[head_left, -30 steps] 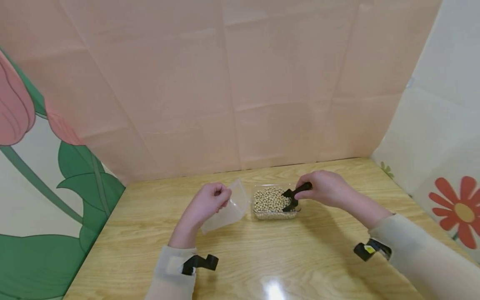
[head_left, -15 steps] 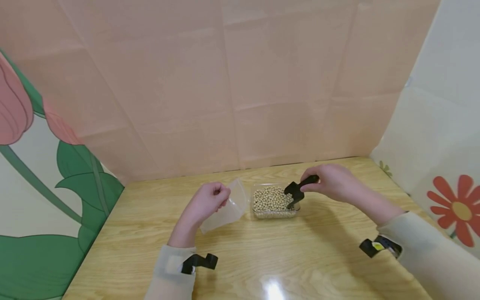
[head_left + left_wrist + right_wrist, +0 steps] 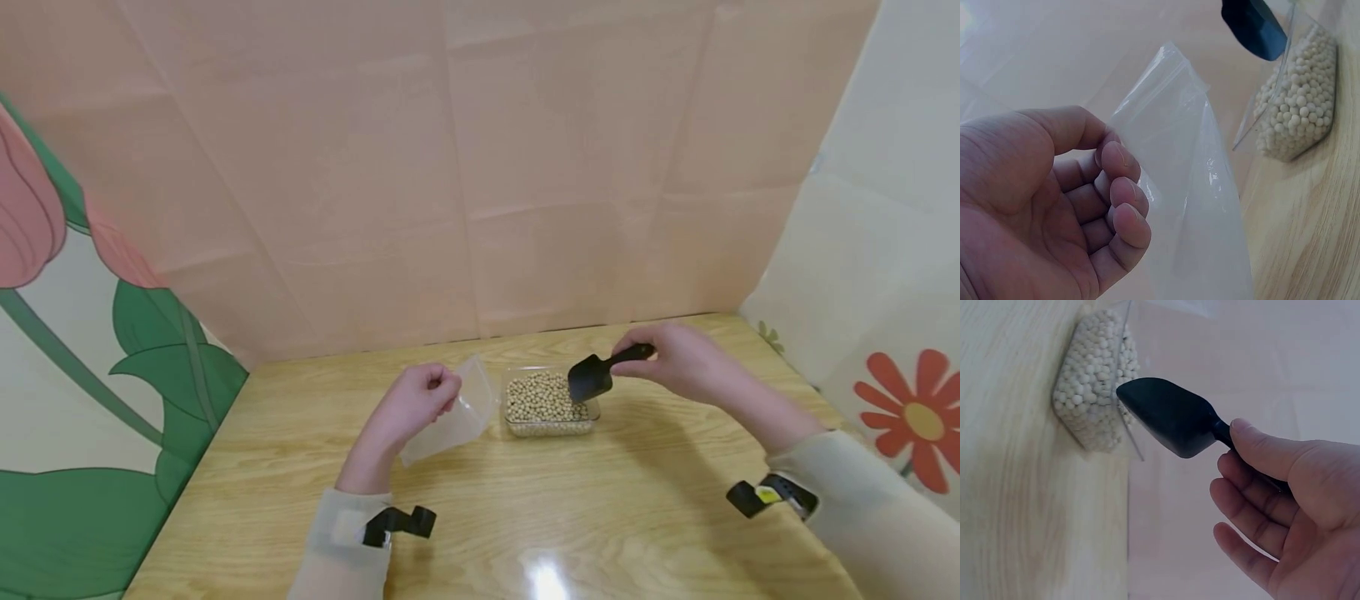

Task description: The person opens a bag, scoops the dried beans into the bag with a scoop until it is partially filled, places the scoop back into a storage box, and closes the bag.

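In the head view, my right hand (image 3: pixel 678 358) grips the thin handle of a small black scoop (image 3: pixel 590 379). Its blade hangs over the right end of a clear rectangular container (image 3: pixel 551 428) filled with pale round beans (image 3: pixel 542 397). No beans show on the part of the blade (image 3: pixel 1166 415) facing the right wrist camera. Left of the container, my left hand (image 3: pixel 412 404) pinches a clear plastic bag (image 3: pixel 1191 181) by its top edge between thumb and forefinger. The bag hangs down, looking flat, and its ridged strip lies near the top. Whether its mouth is parted, I cannot tell.
The container stands on a light wooden table (image 3: pixel 480 517). Behind it rises a pinkish cloth-like wall covering (image 3: pixel 465 208). A pale panel with a red flower (image 3: pixel 926 421) borders the right side, and a green leaf print (image 3: pixel 82 525) the left.
The right hand has moved right and slightly up, drawing the scoop from among the beans to above them. Its blade has turned more toward the head camera. The left hand and bag stay put.
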A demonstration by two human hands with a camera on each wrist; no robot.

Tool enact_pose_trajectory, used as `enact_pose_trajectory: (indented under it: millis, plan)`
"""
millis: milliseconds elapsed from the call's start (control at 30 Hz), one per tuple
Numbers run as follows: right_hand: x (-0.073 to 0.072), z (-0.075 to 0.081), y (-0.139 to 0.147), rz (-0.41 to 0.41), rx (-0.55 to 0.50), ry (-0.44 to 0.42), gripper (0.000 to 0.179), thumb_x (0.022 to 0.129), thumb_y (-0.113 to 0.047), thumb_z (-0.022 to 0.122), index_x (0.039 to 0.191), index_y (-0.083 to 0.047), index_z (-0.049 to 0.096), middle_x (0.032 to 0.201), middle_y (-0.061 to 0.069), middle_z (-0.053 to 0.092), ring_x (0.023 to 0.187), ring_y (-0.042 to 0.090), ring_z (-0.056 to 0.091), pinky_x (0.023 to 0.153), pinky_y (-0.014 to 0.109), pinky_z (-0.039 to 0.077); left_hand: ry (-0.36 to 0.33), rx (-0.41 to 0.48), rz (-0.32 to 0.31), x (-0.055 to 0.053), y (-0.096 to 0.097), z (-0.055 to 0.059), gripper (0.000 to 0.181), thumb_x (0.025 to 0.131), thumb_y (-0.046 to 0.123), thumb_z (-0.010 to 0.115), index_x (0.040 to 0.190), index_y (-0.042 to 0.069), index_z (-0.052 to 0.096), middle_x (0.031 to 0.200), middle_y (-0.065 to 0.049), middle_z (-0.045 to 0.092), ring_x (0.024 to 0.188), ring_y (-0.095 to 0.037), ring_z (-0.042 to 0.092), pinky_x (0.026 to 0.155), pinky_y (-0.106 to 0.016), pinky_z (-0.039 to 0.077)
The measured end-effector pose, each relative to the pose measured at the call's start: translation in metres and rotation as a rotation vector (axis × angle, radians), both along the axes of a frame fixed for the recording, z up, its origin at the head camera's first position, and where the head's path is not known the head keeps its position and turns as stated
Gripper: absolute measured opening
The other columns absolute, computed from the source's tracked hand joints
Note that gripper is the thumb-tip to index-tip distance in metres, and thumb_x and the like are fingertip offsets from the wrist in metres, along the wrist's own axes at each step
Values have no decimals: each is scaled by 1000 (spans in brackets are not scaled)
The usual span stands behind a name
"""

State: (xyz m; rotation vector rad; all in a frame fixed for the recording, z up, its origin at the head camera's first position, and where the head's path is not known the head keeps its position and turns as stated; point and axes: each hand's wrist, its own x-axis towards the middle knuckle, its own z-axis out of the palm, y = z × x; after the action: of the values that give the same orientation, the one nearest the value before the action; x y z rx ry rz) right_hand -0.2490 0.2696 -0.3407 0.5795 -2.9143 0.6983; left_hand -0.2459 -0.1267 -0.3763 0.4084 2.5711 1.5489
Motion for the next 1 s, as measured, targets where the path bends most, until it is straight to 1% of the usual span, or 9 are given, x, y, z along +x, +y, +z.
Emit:
enact_pose_trajectory:
  millis: [167, 267, 433, 633, 733, 833, 1000]
  plan:
    - [0, -8, 1, -16, -29, -41, 25, 99, -39, 85, 115, -19, 83, 111, 4, 80, 81, 17, 62, 74, 42, 48, -3, -1, 1, 1, 0, 1, 28, 109, 19, 60, 83, 9, 63, 74, -2, 58, 65, -18, 48, 61, -30, 40]
    - [0, -13, 0, -15, -42, -55, 27, 99, -39, 85, 116, -18, 83, 109, 3, 79, 75, 17, 57, 71, 40, 45, -8, 2, -1, 2, -1, 2, 28, 109, 19, 60, 83, 9, 63, 74, -2, 58, 65, -17, 47, 60, -30, 38]
    - [0, -24, -4, -2, -63, -59, 25, 98, -35, 86, 115, -17, 84, 106, 1, 79, 69, 16, 54, 68, 39, 43, -8, -6, 4, 2, -2, 1, 28, 109, 18, 60, 83, 9, 64, 74, -2, 58, 65, -17, 46, 59, -29, 37]
    - [-3, -35, -8, -3, -77, -56, 24, 97, -35, 87, 112, -17, 84, 103, 0, 79, 67, 15, 53, 68, 39, 43, 0, 3, -2, 1, -2, 0, 28, 109, 16, 59, 82, 8, 63, 74, -3, 57, 65, -17, 47, 61, -30, 39]
    - [-3, -40, -9, -6, -77, -58, 24, 97, -35, 87, 112, -17, 84, 102, 0, 80, 67, 15, 53, 70, 40, 44, 7, 4, -5, 1, -2, 0, 28, 109, 15, 59, 81, 8, 63, 73, -2, 57, 66, -17, 48, 62, -30, 40]
    - [-2, -44, -10, -11, -69, -44, 22, 96, -35, 87, 111, -18, 85, 101, -1, 80, 71, 14, 57, 73, 40, 46, 12, 4, -9, 0, -2, 1, 28, 108, 14, 59, 81, 8, 63, 73, -2, 57, 66, -17, 48, 62, -31, 40]
    - [-1, -49, -12, -17, -58, -51, 23, 97, -35, 87, 112, -18, 84, 96, -3, 80, 64, 13, 57, 67, 39, 46, 10, -3, -2, 0, -2, 1, 27, 107, 14, 60, 81, 8, 63, 73, -2, 57, 65, -17, 46, 60, -30, 37]
